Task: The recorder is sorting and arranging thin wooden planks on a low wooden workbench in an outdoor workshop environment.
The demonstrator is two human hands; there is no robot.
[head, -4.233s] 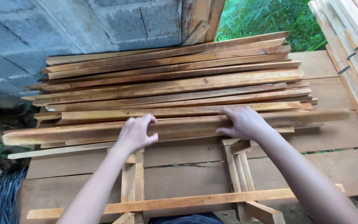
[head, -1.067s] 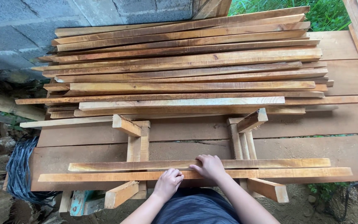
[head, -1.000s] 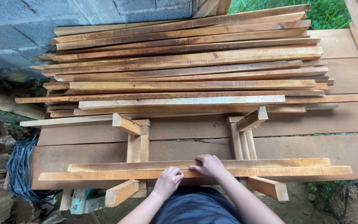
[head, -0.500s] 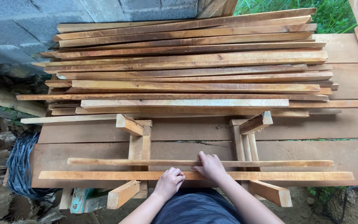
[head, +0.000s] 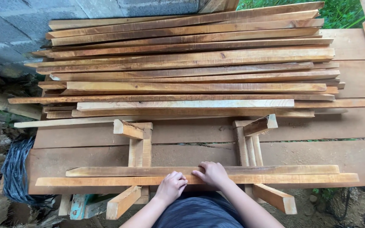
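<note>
At lower centre, the left hand (head: pixel 171 186) curled its fingers over the near wooden slat (head: pixel 106 181), gripping its edge. The right hand (head: pixel 213 174) lay fingers-down across both slats, pressing the far slat (head: pixel 275 169). Stacked laths (head: pixel 191 67) filled the upper frame.

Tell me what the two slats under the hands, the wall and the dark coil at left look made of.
Two slats: rough-sawn bare wood, orange-brown, visible grain, no paint; left hand and right hand rest on them. Wall: grey concrete block by the look, mortar joints showing. Coil: dark strands, likely wire or cable; too blurred to settle.
</note>
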